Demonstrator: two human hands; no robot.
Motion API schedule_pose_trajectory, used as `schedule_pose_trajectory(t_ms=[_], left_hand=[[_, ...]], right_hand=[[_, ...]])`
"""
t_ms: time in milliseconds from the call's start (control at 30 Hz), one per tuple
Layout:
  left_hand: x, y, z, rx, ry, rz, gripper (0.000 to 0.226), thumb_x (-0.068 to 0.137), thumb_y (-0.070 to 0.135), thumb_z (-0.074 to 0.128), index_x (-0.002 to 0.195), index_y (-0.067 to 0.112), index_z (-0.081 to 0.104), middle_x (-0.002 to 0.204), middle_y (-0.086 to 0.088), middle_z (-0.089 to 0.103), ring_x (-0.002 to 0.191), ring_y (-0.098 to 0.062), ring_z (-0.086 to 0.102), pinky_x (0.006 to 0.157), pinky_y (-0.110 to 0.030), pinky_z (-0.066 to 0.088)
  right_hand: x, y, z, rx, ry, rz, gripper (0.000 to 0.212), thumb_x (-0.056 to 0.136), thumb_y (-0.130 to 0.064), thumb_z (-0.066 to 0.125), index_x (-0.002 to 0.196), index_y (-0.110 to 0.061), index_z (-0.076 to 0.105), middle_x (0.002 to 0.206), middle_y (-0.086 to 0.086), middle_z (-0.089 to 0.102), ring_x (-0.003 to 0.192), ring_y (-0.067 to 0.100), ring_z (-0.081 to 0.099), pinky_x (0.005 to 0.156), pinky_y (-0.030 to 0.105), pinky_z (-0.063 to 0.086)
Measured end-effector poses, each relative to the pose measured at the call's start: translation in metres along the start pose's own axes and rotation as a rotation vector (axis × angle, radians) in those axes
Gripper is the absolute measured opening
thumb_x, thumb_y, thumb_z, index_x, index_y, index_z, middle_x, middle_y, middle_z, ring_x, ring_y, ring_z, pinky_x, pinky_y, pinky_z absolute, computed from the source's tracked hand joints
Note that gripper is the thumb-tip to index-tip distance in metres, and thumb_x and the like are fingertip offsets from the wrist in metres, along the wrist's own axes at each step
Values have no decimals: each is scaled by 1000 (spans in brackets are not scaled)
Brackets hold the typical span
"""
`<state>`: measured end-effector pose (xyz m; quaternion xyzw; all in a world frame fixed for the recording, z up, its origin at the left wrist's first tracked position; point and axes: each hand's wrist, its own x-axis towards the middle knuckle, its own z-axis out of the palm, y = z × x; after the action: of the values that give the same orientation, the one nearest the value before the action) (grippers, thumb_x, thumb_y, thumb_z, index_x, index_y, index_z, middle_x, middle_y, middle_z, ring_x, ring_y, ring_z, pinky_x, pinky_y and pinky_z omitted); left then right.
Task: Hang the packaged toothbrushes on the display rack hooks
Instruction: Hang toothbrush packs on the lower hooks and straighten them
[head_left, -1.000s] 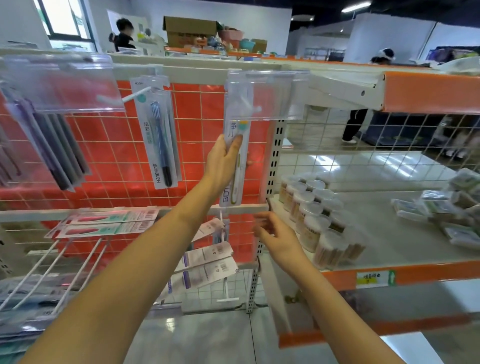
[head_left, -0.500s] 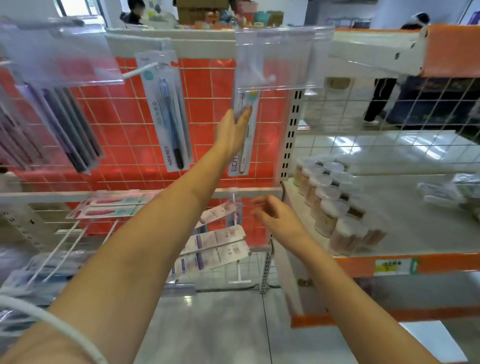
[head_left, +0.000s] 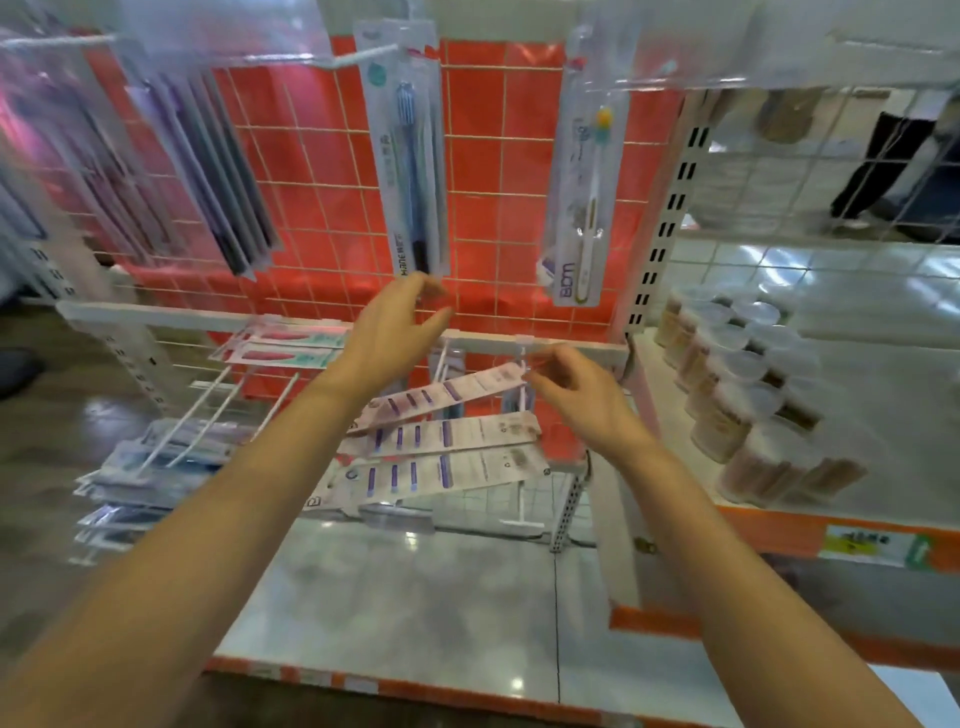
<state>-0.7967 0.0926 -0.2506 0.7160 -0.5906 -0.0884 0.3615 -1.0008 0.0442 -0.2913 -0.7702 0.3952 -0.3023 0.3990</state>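
Note:
A clear toothbrush pack (head_left: 577, 208) marked BDM hangs free from an upper hook on the red grid panel (head_left: 498, 171). A blue toothbrush pack (head_left: 411, 156) hangs to its left, and dark packs (head_left: 208, 171) hang further left. My left hand (head_left: 392, 338) is below the blue pack, fingers spread, holding nothing. My right hand (head_left: 579, 400) hovers lower, fingers loosely curled, its fingertips next to the end of the top white-and-purple pack (head_left: 441, 400) on the lower hooks. Whether they touch it is unclear.
Pink packs (head_left: 285, 349) and bluish packs (head_left: 135, 467) lie on lower white hooks at left. Several lidded jars (head_left: 737, 379) stand on the orange-edged shelf (head_left: 769, 530) at right. A person's legs (head_left: 883, 166) show behind the wire mesh. Clear tag holders (head_left: 675, 47) hang above.
My left hand let go of the BDM toothbrush pack, which now hangs alone, and dropped down and left. My view tilted downward. My right hand stayed by the lower hooks.

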Motion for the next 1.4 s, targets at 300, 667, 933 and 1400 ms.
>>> schedule_pose_trajectory(t_ms=[300,667,933,1400], left_hand=[[-88,-41,8,225,-121,-144,23,92,24,58,113,15,61,114,-3,61,109,-22,53,87,-30,39],[-139,-60,-4,386,-321,-103,35,90,27,55,125,22,56,129,1,51,121,-16,40,99,-25,33],[-143,-68,8,633,-308,-72,55,92,20,55,142,28,34,145,3,36,131,-20,33,106,-36,30],[-143,-62,-26,472,-127,66,19,91,24,61,107,18,68,110,1,68,103,-20,60,87,-31,44]], right_hand=[[13,1,53,-296,-422,-20,41,90,-24,61,130,-19,50,131,0,51,114,14,51,95,29,43],[18,2,75,-590,-494,-126,45,86,-28,62,130,-21,52,138,5,50,124,25,44,102,39,38],[17,-10,71,-544,-575,-40,55,84,-5,56,135,-21,46,137,6,48,117,26,49,90,34,45],[14,-22,60,-488,-661,-163,36,92,-18,54,128,-19,51,131,6,53,115,20,49,94,31,42]])
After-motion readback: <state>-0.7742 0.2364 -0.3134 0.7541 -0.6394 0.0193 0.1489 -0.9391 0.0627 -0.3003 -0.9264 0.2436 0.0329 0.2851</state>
